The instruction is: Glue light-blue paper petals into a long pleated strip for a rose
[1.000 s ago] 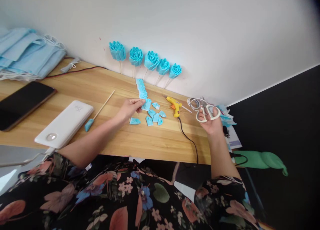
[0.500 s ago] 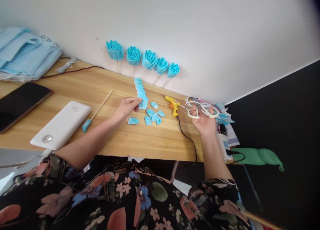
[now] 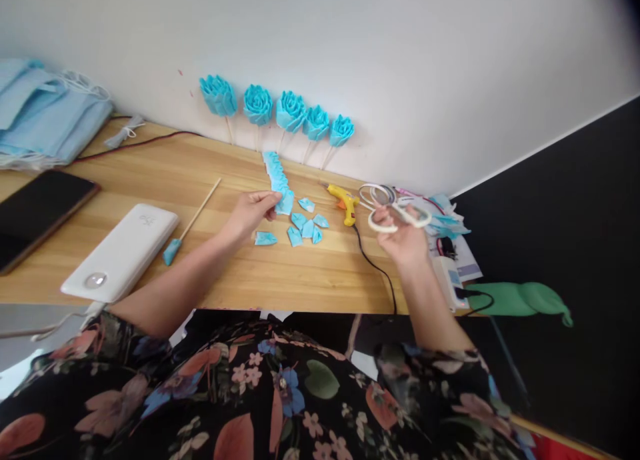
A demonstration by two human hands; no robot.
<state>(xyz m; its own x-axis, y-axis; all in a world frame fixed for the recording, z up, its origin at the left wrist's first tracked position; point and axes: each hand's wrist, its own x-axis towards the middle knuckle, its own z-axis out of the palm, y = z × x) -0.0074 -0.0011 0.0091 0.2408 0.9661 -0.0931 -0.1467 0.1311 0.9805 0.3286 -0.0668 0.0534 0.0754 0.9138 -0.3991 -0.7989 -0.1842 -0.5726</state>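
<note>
My left hand (image 3: 251,213) is closed in a pinch at the near end of a row of overlapping light blue folded petals (image 3: 275,171), its fingertips on the last petal. Several loose blue petals (image 3: 307,229) lie to the right of that hand, and a single petal (image 3: 265,238) lies just below it. Over the table's right side, my right hand (image 3: 406,241) has its fingers through the white handle loops of a pair of scissors (image 3: 424,218). The scissor blades are hard to make out. To the left of the scissors lies a yellow glue gun (image 3: 345,203).
Several blue fabric roses (image 3: 258,105) on sticks lean against the wall. At left are a stick with a blue tip (image 3: 200,210), a white power bank (image 3: 123,250), a black phone (image 3: 43,210) and stacked masks (image 3: 50,113). A power strip (image 3: 445,280) sits at the right edge.
The camera view has shifted slightly. My left hand stays pinched at the end of the petal row. My right hand still has the scissors, tilted a little differently.
</note>
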